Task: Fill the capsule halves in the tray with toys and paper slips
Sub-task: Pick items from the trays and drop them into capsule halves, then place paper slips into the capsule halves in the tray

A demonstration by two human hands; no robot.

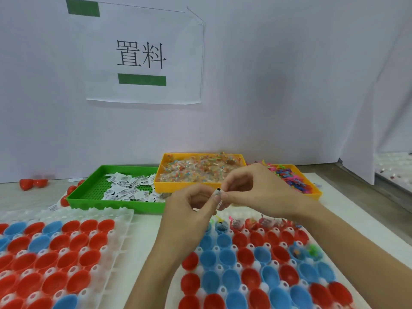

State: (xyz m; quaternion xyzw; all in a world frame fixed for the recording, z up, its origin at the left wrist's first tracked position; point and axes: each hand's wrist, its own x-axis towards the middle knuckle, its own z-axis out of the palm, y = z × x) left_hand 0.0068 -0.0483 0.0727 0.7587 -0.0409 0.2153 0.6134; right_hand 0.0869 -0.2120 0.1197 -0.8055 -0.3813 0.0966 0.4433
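Above the right tray's far edge: both hands meet, pinching one paper slip (219, 197) between them.
Left hand (191, 205): fingers curled in, thumb and fingertips closed narrowly on the lower part of the slip.
Right hand (252, 186): thumb and forefinger closed on the slip's upper end, the other fingers arched above it.
Paper slip: small, white with black print, folded or rolled narrow, standing roughly upright between the two pinches; it is held in the air, touching no capsule.
Right capsule tray (223, 214): translucent white, directly under the hands, holding red and blue capsule halves (252, 275) open side up. Halves in the far row carry toys and slips; two blue halves at the right side hold small coloured toys; most nearer halves look unfilled.
Left capsule tray (124, 221): same kind, set apart to the left, with red and blue halves, all seemingly unfilled.
Green bin (89, 192): beyond the trays, left of the hands, holding a loose heap of printed slips (131, 186).
Yellow bin (162, 175): just behind the hands, full of clear packets with coloured bits.
Orange bin (312, 190): to the right of the yellow one, holding bright plastic toys (289, 177).
Loose red halves (33, 183): on the table left of the green bin.
Wall sign (142, 56): white sheet with two printed characters and green strips.
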